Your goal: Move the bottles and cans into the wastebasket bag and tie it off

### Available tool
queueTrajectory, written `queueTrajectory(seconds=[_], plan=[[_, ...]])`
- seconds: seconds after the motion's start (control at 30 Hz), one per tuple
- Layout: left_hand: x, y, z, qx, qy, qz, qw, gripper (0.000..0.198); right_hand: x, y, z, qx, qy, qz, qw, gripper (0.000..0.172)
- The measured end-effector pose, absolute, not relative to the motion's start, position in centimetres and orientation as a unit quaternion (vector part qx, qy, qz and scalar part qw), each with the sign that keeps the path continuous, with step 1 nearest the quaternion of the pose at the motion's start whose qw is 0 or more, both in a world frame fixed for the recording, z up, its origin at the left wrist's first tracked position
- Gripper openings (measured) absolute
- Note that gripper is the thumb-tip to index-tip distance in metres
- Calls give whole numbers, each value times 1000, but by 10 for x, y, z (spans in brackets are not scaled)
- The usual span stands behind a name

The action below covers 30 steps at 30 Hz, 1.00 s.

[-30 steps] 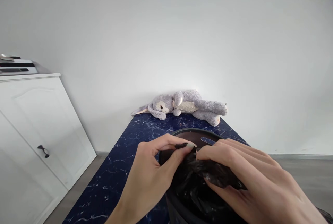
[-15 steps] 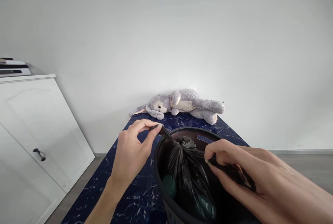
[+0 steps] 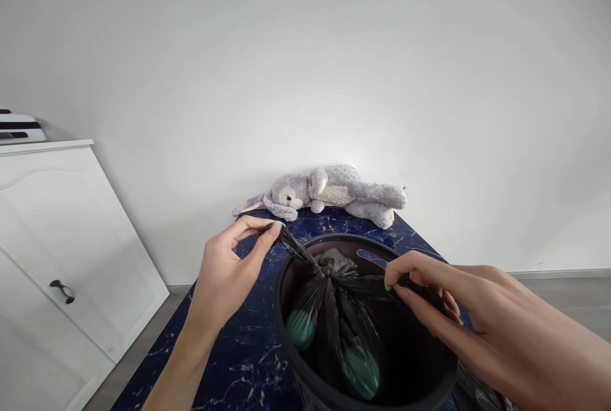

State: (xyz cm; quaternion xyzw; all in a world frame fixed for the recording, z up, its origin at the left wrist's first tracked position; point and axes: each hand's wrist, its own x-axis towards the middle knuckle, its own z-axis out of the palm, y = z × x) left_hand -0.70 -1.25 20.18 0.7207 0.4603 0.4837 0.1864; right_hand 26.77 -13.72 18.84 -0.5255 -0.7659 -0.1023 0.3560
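A black plastic garbage bag [image 3: 329, 309] hangs inside a dark trash bin [image 3: 282, 309], its neck drawn into a knot above the opening. Greenish round items show through the thin plastic. Between thumb and fingers, my left hand [image 3: 231, 264] pinches one twisted end of the bag, up and left of the knot. My right hand [image 3: 458, 315] is closed round the other end, to the right of the knot over the bin's rim. Both ends are stretched taut. More black plastic trails below my right hand, partly hidden by it.
The bin stands on a dark blue marble-patterned table [image 3: 243, 334]. A grey plush rabbit [image 3: 329, 191] lies on its side at the table's far edge, against the wall. At left is a white cabinet [image 3: 62, 233] with a black handle and a white device [image 3: 21, 130] on top.
My hands have moved further apart, pulling the bag's ends outward. The knot is tighter and the bag's green contents show more clearly. The view has shifted slightly.
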Motion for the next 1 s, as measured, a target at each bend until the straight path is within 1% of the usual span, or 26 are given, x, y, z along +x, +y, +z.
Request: queueTrajectory(seconds=[0.13, 0.2, 0.3, 0.33, 0.37, 0.43, 0.5, 0.57, 0.6, 0.63, 0.7, 0.77, 0.83, 0.9, 0.97, 1.0], plan=[[-5, -27, 210, 724, 448, 477, 219, 33, 257, -133, 189, -570, -763, -66, 298, 11], [-2, -34, 213, 724, 444, 477, 227, 33, 248, -129, 195, -569, -773, -59, 273, 12], [1, -38, 217, 731, 427, 479, 233, 31, 231, -118, 210, -547, -805, -25, 227, 26], [1, -39, 218, 734, 420, 479, 235, 30, 226, -114, 215, -540, -815, -14, 208, 29], [0, -39, 218, 737, 416, 477, 238, 29, 222, -109, 219, -539, -821, -9, 188, 26], [-2, -38, 218, 741, 415, 466, 249, 31, 215, -101, 226, -546, -823, -13, 156, 14], [-7, -35, 218, 747, 413, 450, 262, 32, 212, -94, 229, -549, -821, -13, 153, 17], [-13, -30, 217, 759, 399, 434, 276, 33, 213, -89, 231, -543, -821, 4, 173, 19], [-16, -27, 216, 768, 387, 421, 287, 37, 216, -87, 232, -540, -820, 18, 188, 18], [-19, -24, 214, 779, 373, 403, 302, 44, 220, -85, 232, -538, -817, 32, 205, 16], [-24, -18, 211, 798, 344, 355, 344, 66, 229, -82, 234, -541, -802, 49, 250, 11], [-27, -14, 209, 805, 312, 316, 393, 81, 238, -79, 237, -538, -779, 48, 317, 8], [-29, -12, 207, 801, 288, 300, 432, 83, 245, -78, 242, -518, -754, 62, 399, 14], [-31, -12, 207, 794, 274, 301, 451, 77, 247, -80, 249, -488, -724, 129, 470, 25], [-32, -12, 207, 790, 272, 305, 458, 71, 249, -83, 256, -463, -690, 204, 518, 32], [-33, -12, 206, 788, 274, 306, 458, 69, 253, -84, 258, -460, -682, 193, 534, 34]])
